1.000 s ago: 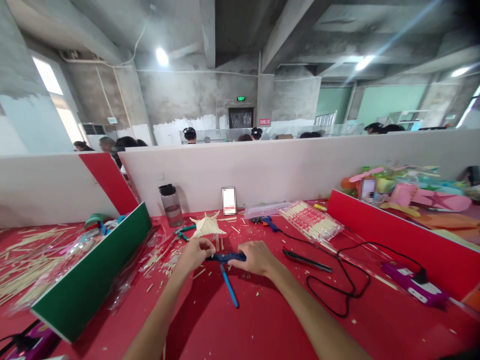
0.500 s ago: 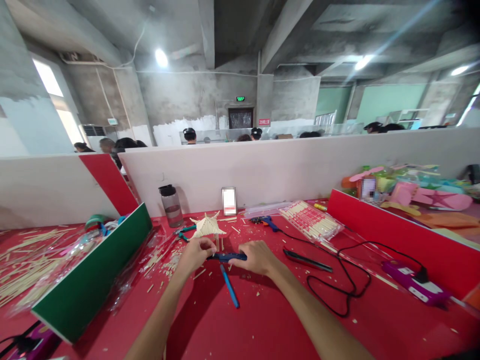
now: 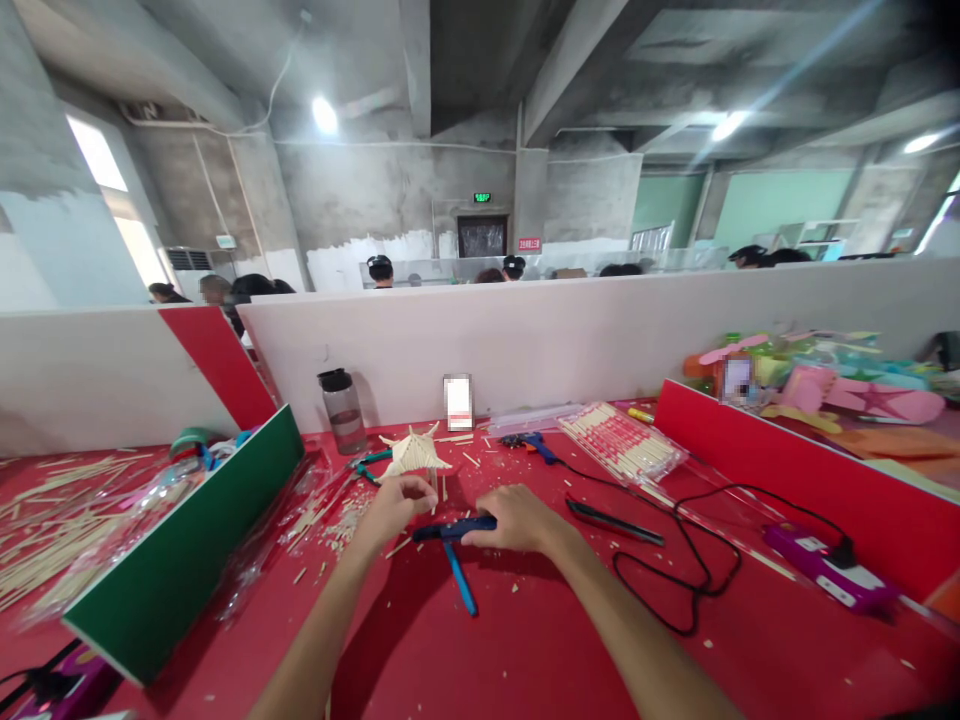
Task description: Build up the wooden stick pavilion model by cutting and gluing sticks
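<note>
My right hand grips one end of a long, narrow dark blue tool, held level above the red table; its exact kind is unclear. Under it, a blue pen lies slanting toward me, its upper end covered. Left of the tool and apart from it, my left hand has thumb and fingers curled into a pinch; anything between them is hidden or too small to name. Just behind the left fingers stands a small roofed model made of wooden sticks, its thin legs reaching down beside the fingertips.
Green-handled pliers and a water bottle stand left of the model. Behind are a phone and a blue glue gun. To the right lie packed sticks, a black cutter and a looping cable. Low dividers flank the table.
The dark blue tool has moved slightly toward me with my right hand, away from my left fingers. My left hand has shifted a little right, and the tool now covers the pen's upper end.
</note>
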`<action>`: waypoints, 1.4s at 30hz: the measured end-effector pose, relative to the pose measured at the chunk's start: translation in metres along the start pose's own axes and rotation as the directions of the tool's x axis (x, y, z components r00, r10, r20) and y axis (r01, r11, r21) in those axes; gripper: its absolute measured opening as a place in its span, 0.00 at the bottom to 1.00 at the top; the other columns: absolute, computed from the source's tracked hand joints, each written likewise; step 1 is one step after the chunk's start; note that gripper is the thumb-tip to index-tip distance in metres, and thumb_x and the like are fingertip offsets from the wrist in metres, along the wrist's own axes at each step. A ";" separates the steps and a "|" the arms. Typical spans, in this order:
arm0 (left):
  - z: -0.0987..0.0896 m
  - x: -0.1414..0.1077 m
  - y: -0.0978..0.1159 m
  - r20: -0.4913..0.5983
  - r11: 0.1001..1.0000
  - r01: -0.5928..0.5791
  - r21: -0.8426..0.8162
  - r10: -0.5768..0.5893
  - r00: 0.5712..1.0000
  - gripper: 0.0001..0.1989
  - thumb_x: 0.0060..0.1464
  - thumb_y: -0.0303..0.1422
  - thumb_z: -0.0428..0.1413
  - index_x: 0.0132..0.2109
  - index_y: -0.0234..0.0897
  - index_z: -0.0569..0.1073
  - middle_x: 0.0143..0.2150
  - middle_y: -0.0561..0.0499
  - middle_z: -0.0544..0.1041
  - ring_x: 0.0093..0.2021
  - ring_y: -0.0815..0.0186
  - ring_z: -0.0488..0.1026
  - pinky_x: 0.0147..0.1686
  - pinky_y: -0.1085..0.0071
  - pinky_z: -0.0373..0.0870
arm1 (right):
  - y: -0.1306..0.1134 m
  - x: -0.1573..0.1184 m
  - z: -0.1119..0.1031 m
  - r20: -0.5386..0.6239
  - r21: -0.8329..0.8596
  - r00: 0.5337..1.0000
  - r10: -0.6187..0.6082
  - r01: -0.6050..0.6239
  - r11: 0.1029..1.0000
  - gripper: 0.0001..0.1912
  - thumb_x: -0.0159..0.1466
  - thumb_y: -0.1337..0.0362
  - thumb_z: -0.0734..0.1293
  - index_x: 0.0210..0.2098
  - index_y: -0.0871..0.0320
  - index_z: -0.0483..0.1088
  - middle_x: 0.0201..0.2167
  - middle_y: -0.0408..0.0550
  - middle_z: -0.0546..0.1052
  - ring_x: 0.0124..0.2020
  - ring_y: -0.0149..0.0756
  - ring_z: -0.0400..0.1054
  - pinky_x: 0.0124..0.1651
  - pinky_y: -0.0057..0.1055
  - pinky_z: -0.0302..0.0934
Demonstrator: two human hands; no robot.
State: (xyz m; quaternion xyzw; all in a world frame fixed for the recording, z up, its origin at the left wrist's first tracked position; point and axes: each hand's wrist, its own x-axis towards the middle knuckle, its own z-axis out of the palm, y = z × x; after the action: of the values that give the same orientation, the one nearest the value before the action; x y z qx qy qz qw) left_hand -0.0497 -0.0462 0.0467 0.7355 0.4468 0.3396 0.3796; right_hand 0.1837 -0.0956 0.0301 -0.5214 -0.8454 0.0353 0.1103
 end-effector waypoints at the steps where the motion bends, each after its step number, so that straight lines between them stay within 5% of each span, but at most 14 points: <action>1: 0.000 0.000 0.000 -0.004 1.000 0.011 -0.004 -0.011 1.000 0.10 0.41 0.38 0.60 0.26 0.34 0.78 0.26 0.48 0.77 0.31 0.61 0.72 0.34 0.68 0.67 | 0.001 -0.001 -0.001 0.011 0.007 1.000 -0.002 0.002 1.000 0.32 0.61 0.33 0.60 0.36 0.56 0.77 0.34 0.52 0.81 0.35 0.44 0.73 0.35 0.30 0.53; 8: 0.000 0.001 -0.002 -0.003 0.999 0.031 -0.035 -0.031 1.000 0.09 0.41 0.37 0.60 0.26 0.35 0.77 0.26 0.49 0.76 0.30 0.62 0.71 0.34 0.67 0.66 | 0.026 -0.006 -0.005 0.027 0.007 0.994 0.108 -0.108 0.994 0.29 0.62 0.37 0.62 0.38 0.56 0.75 0.38 0.53 0.80 0.38 0.46 0.74 0.35 0.31 0.55; 14: 0.002 -0.001 0.000 0.069 0.999 -0.032 -0.020 0.034 0.997 0.10 0.44 0.39 0.60 0.27 0.36 0.75 0.26 0.51 0.75 0.29 0.65 0.70 0.34 0.69 0.66 | 0.043 -0.003 0.007 -0.115 -0.006 0.945 0.307 -0.309 0.951 0.32 0.65 0.37 0.58 0.45 0.59 0.73 0.42 0.58 0.79 0.44 0.51 0.73 0.42 0.37 0.60; 24: 0.013 -0.006 0.006 0.132 0.996 -0.058 -0.075 0.067 0.989 0.13 0.46 0.42 0.60 0.28 0.35 0.72 0.25 0.53 0.71 0.29 0.67 0.67 0.33 0.70 0.63 | 0.027 0.017 0.034 -0.136 -0.008 0.869 0.476 -0.481 0.877 0.34 0.64 0.42 0.63 0.55 0.66 0.69 0.57 0.70 0.69 0.59 0.60 0.61 0.57 0.50 0.53; 29: 0.017 -0.005 0.004 0.112 0.994 -0.066 -0.086 0.076 0.991 0.13 0.46 0.42 0.60 0.28 0.35 0.73 0.25 0.53 0.72 0.28 0.67 0.68 0.33 0.71 0.64 | 0.019 0.014 0.030 -0.136 0.005 0.921 0.365 -0.368 0.930 0.36 0.61 0.41 0.67 0.58 0.61 0.66 0.59 0.67 0.67 0.61 0.60 0.58 0.62 0.52 0.45; 34: 0.022 -0.002 0.001 0.033 0.990 -0.079 -0.115 0.083 0.996 0.15 0.47 0.44 0.60 0.29 0.34 0.73 0.24 0.53 0.72 0.27 0.68 0.67 0.31 0.72 0.63 | -0.004 0.014 0.023 -0.258 0.228 0.962 0.089 -0.029 0.973 0.24 0.63 0.51 0.70 0.54 0.54 0.69 0.51 0.53 0.75 0.52 0.45 0.68 0.55 0.36 0.56; 38: 0.027 0.000 -0.003 -0.004 0.988 -0.087 -0.125 0.087 0.996 0.16 0.48 0.45 0.60 0.29 0.34 0.73 0.23 0.53 0.72 0.25 0.68 0.67 0.28 0.73 0.62 | -0.023 0.018 0.025 -0.315 0.359 0.945 0.091 0.030 0.933 0.07 0.67 0.60 0.66 0.43 0.54 0.73 0.41 0.46 0.79 0.43 0.36 0.73 0.45 0.27 0.60; 42: 0.031 0.003 -0.010 -0.093 0.984 -0.097 -0.148 0.084 0.992 0.15 0.47 0.44 0.61 0.29 0.34 0.73 0.24 0.53 0.74 0.26 0.67 0.69 0.29 0.72 0.64 | -0.028 0.019 0.027 -0.351 0.387 0.929 0.118 0.029 0.922 0.06 0.68 0.63 0.65 0.42 0.54 0.74 0.40 0.45 0.81 0.41 0.35 0.74 0.44 0.26 0.60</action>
State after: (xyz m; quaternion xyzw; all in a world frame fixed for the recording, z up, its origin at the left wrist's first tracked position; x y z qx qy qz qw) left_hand -0.0267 -0.0485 0.0231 0.7085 0.4018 0.4213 0.3989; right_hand 0.1453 -0.0898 0.0110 -0.5063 -0.7738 0.1054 0.3659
